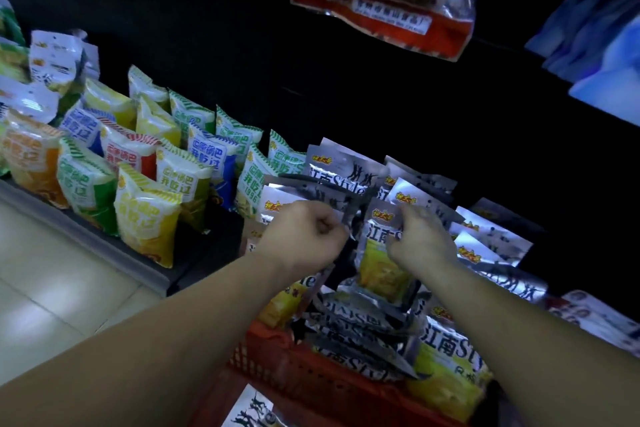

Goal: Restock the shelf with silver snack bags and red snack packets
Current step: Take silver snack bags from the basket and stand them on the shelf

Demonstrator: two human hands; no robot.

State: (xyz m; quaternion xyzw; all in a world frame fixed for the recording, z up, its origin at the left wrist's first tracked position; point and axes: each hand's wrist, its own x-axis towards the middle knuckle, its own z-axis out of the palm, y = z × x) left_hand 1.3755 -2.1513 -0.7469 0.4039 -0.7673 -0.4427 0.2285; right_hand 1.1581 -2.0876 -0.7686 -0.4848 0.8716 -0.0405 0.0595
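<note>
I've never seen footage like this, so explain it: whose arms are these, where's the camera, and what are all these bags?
No machine here: a person wears one camera on the head, looking down at their own bare arms. The right hand grips a silver snack bag at its top right; the left hand, curled, seems to pinch its left edge. Below, a red basket holds more silver bags; others stand on the shelf behind. Colourful snack bags line the shelf further left, and a red-and-clear packet hangs overhead.
</note>
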